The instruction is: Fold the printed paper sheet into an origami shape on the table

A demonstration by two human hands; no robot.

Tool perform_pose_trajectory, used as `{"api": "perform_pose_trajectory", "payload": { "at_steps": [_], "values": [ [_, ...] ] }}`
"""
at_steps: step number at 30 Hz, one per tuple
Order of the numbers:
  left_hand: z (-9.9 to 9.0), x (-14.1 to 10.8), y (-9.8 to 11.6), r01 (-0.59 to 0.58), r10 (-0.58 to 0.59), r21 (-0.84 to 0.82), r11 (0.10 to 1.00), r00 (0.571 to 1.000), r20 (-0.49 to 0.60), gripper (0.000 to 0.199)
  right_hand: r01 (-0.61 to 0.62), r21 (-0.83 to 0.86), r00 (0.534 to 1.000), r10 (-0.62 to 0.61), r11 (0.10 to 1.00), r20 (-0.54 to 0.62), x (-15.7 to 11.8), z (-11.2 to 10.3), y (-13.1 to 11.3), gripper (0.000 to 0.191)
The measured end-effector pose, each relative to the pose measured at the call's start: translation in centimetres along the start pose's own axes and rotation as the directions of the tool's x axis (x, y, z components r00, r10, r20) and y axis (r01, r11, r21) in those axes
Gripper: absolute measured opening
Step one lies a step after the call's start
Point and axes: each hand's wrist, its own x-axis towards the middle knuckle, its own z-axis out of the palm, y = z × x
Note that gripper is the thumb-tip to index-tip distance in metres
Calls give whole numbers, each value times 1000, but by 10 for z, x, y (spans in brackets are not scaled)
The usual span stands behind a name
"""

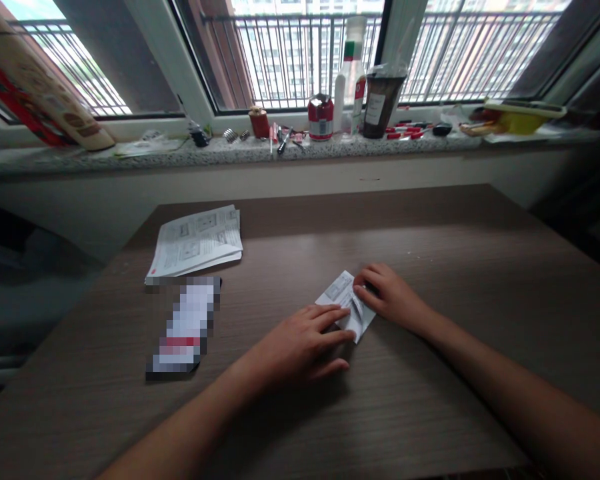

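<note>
A small folded sheet of printed paper (339, 288) lies on the brown table, in front of me. My left hand (310, 341) rests with its fingers apart, the fingertips lying on the paper's near left part and the thumb off it. At the paper's right side, my right hand (391, 299) has its thumb and fingers curled together in a pinch on a raised flap of the paper. The pinched edge is partly hidden by the fingers.
To the left lie a stack of printed sheets (197, 241) and a pixelated phone-shaped object (187, 327). Along the stone windowsill (155, 160) stand a red can (321, 119), a dark cup (377, 103), a bottle (351, 80), a yellow container (523, 119) and small tools.
</note>
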Motion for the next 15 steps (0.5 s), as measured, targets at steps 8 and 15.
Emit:
{"api": "perform_pose_trajectory", "payload": {
  "at_steps": [8, 15],
  "values": [
    [1, 4, 2, -81, 80, 18, 997, 996, 28, 43, -26, -54, 999, 24, 998, -31, 0, 5, -2, 6],
    [0, 6, 4, -85, 85, 4, 996, 996, 6, 45, -26, -134, 998, 19, 991, -53, 2, 11, -2, 7]
  ]
}}
